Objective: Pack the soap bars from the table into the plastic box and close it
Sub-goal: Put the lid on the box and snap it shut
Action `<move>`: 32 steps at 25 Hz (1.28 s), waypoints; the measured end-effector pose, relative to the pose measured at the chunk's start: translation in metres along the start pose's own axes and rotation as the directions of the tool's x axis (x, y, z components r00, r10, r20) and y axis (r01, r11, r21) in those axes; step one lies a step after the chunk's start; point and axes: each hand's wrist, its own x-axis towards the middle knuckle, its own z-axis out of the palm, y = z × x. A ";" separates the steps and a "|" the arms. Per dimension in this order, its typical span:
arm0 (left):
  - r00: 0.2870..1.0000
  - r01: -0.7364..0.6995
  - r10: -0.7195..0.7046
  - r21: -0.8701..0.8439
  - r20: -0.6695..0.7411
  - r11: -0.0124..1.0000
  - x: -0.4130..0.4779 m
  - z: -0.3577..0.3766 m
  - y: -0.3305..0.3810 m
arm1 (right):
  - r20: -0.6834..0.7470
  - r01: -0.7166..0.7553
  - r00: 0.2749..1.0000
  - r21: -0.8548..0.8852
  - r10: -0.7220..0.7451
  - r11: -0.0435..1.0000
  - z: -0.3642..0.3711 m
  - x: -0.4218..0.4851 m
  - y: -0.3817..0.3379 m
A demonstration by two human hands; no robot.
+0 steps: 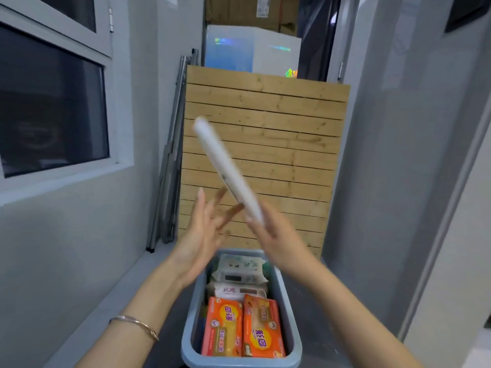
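Motion blur smears both hands and the white lid [228,169], so finger detail is poor. The lid is seen nearly edge-on, a long pale strip slanting up and to the left from the right hand [276,235]; its upper end is soft and its underside cannot be read. The right hand is closed around the lid's lower end, fingertips hidden behind it. The left hand [204,229] is spread open, palm turned toward the lid, fingers just beside its lower edge; contact cannot be confirmed. A thin bracelet [138,325] sits on the left wrist. Below and between the two forearms stands the grey-blue plastic box [288,301], uncovered, its near rim cut off by the bottom of the frame. Inside lie packed soap bars: two orange-wrapped ones [243,326] side by side nearest the person, white-wrapped ones [239,274] stacked farther back, directly under the hands. Print on the wrappers is illegible. Beyond the hands, a slatted wooden panel [265,144] leans upright.
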 end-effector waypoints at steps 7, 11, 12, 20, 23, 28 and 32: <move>0.915 0.166 -0.113 0.106 -0.387 0.980 -0.008 -0.052 -0.001 | 0.211 -0.335 0.918 0.866 0.336 0.372 -0.036 -0.005 0.021; 0.913 0.263 -0.260 -0.036 -0.315 0.964 -0.023 -0.039 -0.037 | 0.121 -0.468 0.828 0.688 0.548 0.555 -0.010 -0.034 0.046; 0.890 0.289 -0.273 -0.013 -0.365 0.957 -0.027 -0.036 -0.050 | 0.084 -0.513 0.801 0.607 0.593 0.607 -0.003 -0.042 0.052; 0.760 0.538 -0.388 0.170 -0.522 0.826 -0.048 -0.040 -0.101 | 0.104 -0.807 0.546 0.331 0.832 0.489 0.031 -0.075 0.098; 0.768 0.526 -0.385 0.161 -0.511 0.835 -0.051 -0.039 -0.106 | 0.103 -0.819 0.520 0.344 0.848 0.460 0.035 -0.082 0.107; 0.739 0.508 -0.426 0.016 -0.521 0.861 -0.055 -0.045 -0.112 | 0.137 -0.796 0.518 0.439 0.844 0.417 0.036 -0.086 0.111; 0.694 0.516 -0.509 -0.142 -0.509 0.845 -0.053 -0.044 -0.116 | 0.148 -0.780 0.550 0.444 0.822 0.441 0.032 -0.087 0.109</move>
